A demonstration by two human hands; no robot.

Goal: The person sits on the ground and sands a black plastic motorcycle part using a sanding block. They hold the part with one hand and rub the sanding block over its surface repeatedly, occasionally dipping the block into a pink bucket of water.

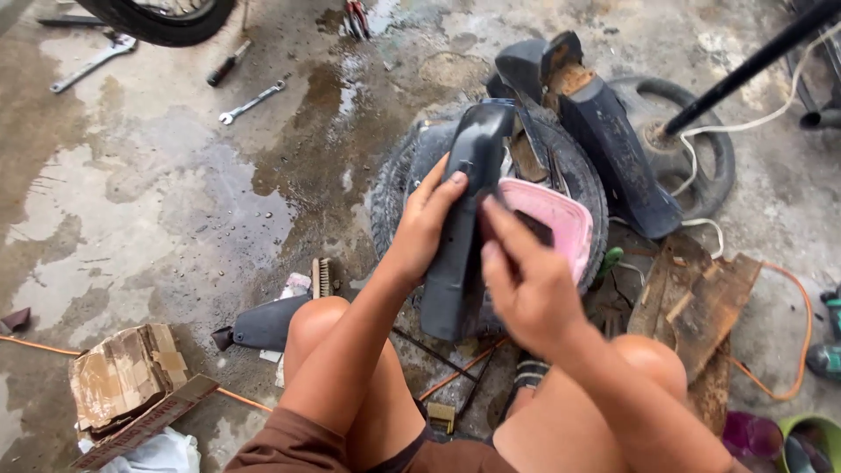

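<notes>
I sit low over a wet concrete floor (158, 201) with my knees apart. My left hand (427, 219) has its grip closed around the left edge of a dark plastic panel (460, 219), fingers wrapped over the edge and the thumb behind it, holding the panel upright in front of me. My right hand (526, 285) lies against the panel's right side; it is blurred, the fingers look partly curled, and I cannot tell whether that grip truly has hold of the panel or of something small pressed to it.

Just behind the panel lies a tyre (394, 188) flat on the floor, with a pink tub (561, 223) resting in it. A second dark panel (613, 149) leans across the tyre's far right side, and beyond that lies a black wheel (710, 144).

Near left, beside my left knee, sit a wire brush (322, 277) and another dark plastic piece (263, 324). Far left on the floor lie a spanner (252, 102), a screwdriver (228, 64) and a larger spanner (92, 63). Torn cardboard (123, 372) lies at the near left, and wooden scraps (701, 302) at the right.
</notes>
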